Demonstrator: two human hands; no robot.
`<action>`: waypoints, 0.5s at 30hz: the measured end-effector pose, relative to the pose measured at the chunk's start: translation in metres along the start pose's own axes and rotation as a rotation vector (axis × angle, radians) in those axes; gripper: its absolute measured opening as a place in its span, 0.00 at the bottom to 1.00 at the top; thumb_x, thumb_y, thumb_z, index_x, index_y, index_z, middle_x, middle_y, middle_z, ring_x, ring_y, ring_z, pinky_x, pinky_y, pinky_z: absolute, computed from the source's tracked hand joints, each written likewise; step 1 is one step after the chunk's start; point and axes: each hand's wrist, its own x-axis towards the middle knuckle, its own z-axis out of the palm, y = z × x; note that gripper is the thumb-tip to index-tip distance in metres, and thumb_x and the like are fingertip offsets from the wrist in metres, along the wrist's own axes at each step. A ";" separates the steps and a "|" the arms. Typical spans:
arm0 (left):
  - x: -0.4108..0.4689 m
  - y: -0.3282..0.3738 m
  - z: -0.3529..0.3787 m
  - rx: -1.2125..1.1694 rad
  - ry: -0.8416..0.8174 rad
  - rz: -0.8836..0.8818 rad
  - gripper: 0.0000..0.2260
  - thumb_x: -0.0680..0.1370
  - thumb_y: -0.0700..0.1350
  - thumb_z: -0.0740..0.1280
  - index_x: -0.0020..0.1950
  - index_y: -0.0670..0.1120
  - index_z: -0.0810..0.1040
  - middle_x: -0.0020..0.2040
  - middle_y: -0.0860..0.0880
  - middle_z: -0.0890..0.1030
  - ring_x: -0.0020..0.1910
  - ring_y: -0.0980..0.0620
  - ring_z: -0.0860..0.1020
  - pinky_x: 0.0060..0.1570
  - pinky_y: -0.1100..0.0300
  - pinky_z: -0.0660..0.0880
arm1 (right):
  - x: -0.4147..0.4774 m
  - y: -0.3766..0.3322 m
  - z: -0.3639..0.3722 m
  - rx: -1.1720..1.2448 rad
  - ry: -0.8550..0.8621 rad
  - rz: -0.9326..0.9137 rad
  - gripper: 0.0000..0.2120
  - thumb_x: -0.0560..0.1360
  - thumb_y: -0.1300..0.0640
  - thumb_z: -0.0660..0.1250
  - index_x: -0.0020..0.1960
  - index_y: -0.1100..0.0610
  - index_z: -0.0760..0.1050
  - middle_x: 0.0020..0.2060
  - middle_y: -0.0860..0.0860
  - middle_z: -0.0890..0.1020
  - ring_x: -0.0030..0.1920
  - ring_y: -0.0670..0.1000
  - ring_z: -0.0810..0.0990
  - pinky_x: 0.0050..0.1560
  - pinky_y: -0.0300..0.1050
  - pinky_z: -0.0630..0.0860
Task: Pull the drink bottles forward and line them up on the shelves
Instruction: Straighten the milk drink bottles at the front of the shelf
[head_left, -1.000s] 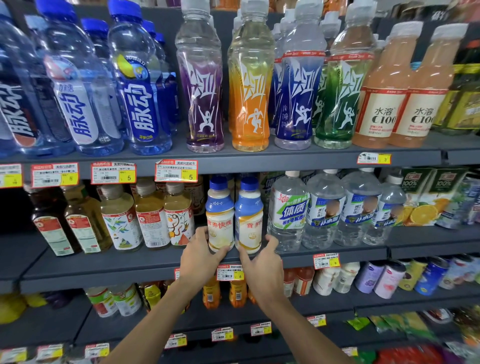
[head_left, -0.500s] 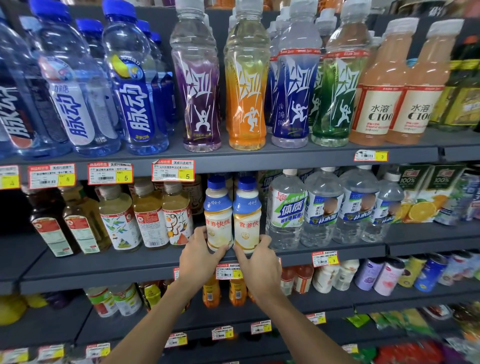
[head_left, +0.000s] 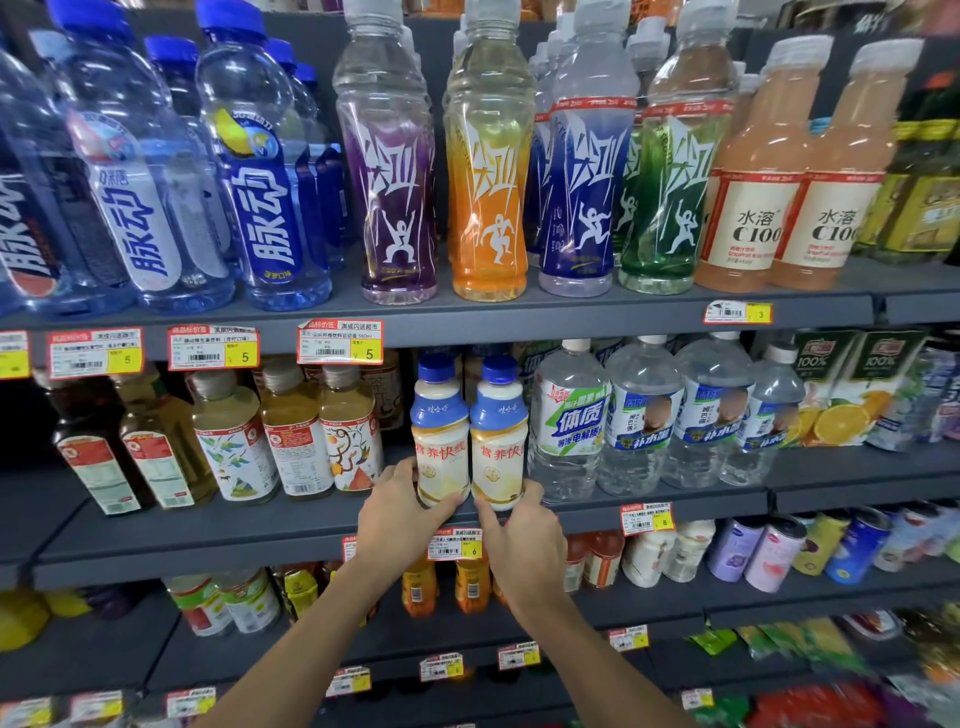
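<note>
Squarely on the pair: two hands, two milk bottles

Well, the left hand (head_left: 400, 514) curled round the base of the left white bottle (head_left: 439, 447), thumb across its lower front, fingers round its outer side. The right hand (head_left: 524, 540) did the same to the right white bottle (head_left: 500, 447), thumb on the lower front, fingers hooked round the far side. The hands were close together, clamped on a bottle apiece. Both bottles stood upright, long axis vertical, blue caps up, red-lettered labels facing out, touching side by side. They sat near the front edge of the middle shelf (head_left: 208, 540), just above a red-and-yellow price tag (head_left: 456, 543). Just left stood tea bottles (head_left: 345, 431); just right, a clear electrolyte-water bottle (head_left: 569, 421). Above, tall sports drinks (head_left: 488, 171) lined the upper shelf (head_left: 519, 317).
</note>
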 end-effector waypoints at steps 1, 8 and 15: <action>-0.001 0.002 0.001 0.008 0.005 -0.004 0.30 0.71 0.63 0.74 0.68 0.51 0.72 0.62 0.51 0.77 0.58 0.52 0.77 0.53 0.54 0.78 | 0.000 0.001 -0.001 -0.011 0.002 0.005 0.25 0.79 0.36 0.62 0.64 0.55 0.68 0.48 0.51 0.84 0.49 0.52 0.83 0.40 0.42 0.73; -0.006 0.006 0.003 0.040 0.009 -0.031 0.34 0.71 0.66 0.72 0.71 0.51 0.69 0.65 0.52 0.76 0.60 0.52 0.77 0.53 0.52 0.79 | -0.006 0.003 -0.004 0.170 0.012 0.062 0.23 0.77 0.40 0.68 0.61 0.51 0.64 0.43 0.47 0.85 0.46 0.48 0.84 0.37 0.37 0.70; -0.007 0.004 0.003 0.040 0.010 0.021 0.32 0.70 0.62 0.75 0.70 0.55 0.69 0.64 0.56 0.78 0.61 0.55 0.77 0.52 0.57 0.76 | -0.006 0.009 -0.004 0.196 0.043 0.034 0.25 0.76 0.37 0.67 0.64 0.52 0.66 0.41 0.47 0.84 0.43 0.47 0.83 0.37 0.39 0.74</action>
